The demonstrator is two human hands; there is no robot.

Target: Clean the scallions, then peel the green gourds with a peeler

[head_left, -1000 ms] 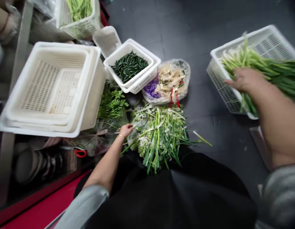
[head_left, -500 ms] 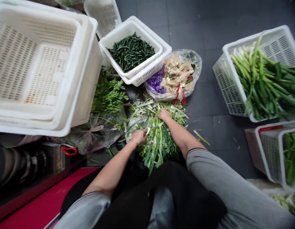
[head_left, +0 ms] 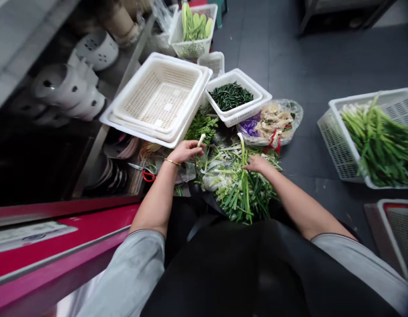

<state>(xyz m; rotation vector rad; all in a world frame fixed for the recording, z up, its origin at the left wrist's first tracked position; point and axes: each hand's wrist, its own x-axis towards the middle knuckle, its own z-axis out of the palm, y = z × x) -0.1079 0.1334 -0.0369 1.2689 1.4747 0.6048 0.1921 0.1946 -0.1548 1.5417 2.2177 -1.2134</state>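
My left hand [head_left: 187, 152], with a gold bracelet at the wrist, is closed around a scallion [head_left: 200, 140]; its white end sticks up above the fingers. My right hand [head_left: 257, 164] has its fingertips pinched on a second scallion [head_left: 242, 147], whose white end points away from me. Beneath both hands spreads a heap of loose scallion leaves and trimmings [head_left: 235, 200] on the floor. Just beyond the heap sits a clear plastic bag [head_left: 298, 115] with cut roots [head_left: 273, 119] and purple netting in it.
Stacked white baskets [head_left: 151, 127] stand left, beside leafy greens [head_left: 200, 125]. Green chillies [head_left: 231, 95] fill a basket behind. At right is a basket of scallions [head_left: 382, 141]. Red-handled scissors [head_left: 147, 174] lie by the shelf on my left.
My view has swung left and up. My left hand has lifted away from the heap to the left with a scallion. My right hand now pinches a separate scallion over the heap.
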